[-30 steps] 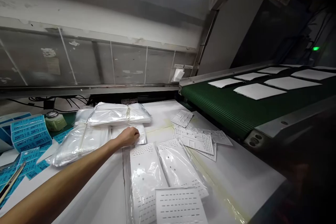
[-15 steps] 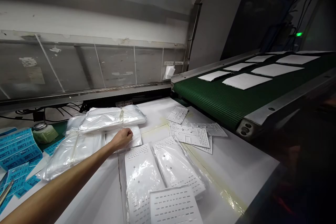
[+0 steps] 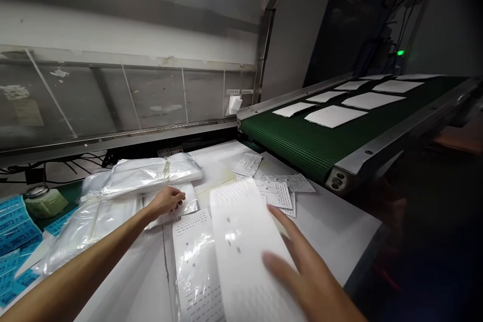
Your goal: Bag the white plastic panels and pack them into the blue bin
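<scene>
**A:** What have we got, biggest things first?

**B:** We're at a white work table (image 3: 332, 241), with a green conveyor belt (image 3: 302, 146) to the right of it, carrying white sheets (image 3: 334, 116).

**A:** And on the table?

**B:** We see plastic-wrapped packs (image 3: 151, 176) on our left, near blue labels (image 3: 15, 226) and a glass jar (image 3: 45, 201). Loose perforated sheets (image 3: 273, 193) lie toward the belt, and a bagged perforated sheet (image 3: 196, 271) lies right in front of us.

**A:** Where's the long white sheet?

**B:** That long perforated sheet (image 3: 241, 221) is tilted up, overlapping the bagged one. Our right hand (image 3: 305, 276) is blurred, its fingers spread at the sheet's lower edge. We can't tell if they're pinching it.

**A:** And the left?

**B:** Our left hand (image 3: 166, 201) lies on a small clear bag (image 3: 171, 210), fingers curled together. We can't tell if it's gripping.
</scene>
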{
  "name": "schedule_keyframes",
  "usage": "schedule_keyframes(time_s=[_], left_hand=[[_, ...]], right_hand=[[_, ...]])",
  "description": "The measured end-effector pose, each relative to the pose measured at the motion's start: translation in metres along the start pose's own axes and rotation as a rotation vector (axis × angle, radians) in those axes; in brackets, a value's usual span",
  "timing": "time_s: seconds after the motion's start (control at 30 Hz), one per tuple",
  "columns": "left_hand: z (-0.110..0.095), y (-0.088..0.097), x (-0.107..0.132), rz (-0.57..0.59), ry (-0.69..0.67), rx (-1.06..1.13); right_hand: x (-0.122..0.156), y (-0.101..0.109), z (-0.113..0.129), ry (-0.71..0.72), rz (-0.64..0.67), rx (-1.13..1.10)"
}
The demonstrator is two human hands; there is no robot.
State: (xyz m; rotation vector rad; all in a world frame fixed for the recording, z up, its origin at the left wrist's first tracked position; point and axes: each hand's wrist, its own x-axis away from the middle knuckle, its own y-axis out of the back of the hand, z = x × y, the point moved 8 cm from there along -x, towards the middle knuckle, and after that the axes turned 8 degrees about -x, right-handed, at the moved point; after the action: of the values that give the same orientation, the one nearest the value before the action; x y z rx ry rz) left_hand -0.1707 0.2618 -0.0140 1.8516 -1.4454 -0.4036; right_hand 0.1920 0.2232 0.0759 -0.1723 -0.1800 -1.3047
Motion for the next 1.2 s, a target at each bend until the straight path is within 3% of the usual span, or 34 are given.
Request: schedule_keyframes(time_s=[0.07, 0.13, 0.23, 0.33, 0.47, 0.63, 0.77, 0.87, 1.03, 1.2], left_hand=[[0.005, 0.004, -0.001, -0.013, 0.014, 0.104], [0.011, 0.009, -0.002, -0.035, 0.031, 0.212], [0.018, 0.021, -0.001, -0.088, 0.055, 0.374], [0.019, 0.033, 0.001, -0.119, 0.058, 0.523], [0.015, 0.049, 0.001, -0.157, 0.067, 0.677], [0.009, 0.073, -0.004, -0.298, 0.103, 0.771], [-0.003, 0.106, -0.001, -0.438, 0.018, 0.857], [-0.013, 0.123, 0.012, -0.463, -0.067, 0.893], [-0.02, 0.111, 0.046, -0.354, -0.102, 0.761], [-0.032, 0.095, 0.06, -0.254, -0.063, 0.519]], right_hand=[[-0.045, -0.045, 0.019, -0.019, 0.233, 0.062], [-0.084, -0.087, 0.02, -0.114, 0.435, 0.075], [-0.128, -0.121, 0.003, -0.211, 0.489, 0.149], [-0.147, -0.135, -0.018, -0.268, 0.49, 0.218], [-0.15, -0.138, -0.03, -0.301, 0.483, 0.275], [-0.151, -0.133, -0.032, -0.297, 0.462, 0.301], [-0.153, -0.132, -0.035, -0.287, 0.428, 0.298], [-0.154, -0.131, -0.034, -0.267, 0.419, 0.25], [-0.132, -0.112, -0.019, -0.194, 0.403, 0.049], [-0.049, -0.1, -0.016, -0.146, 0.441, -0.374]])
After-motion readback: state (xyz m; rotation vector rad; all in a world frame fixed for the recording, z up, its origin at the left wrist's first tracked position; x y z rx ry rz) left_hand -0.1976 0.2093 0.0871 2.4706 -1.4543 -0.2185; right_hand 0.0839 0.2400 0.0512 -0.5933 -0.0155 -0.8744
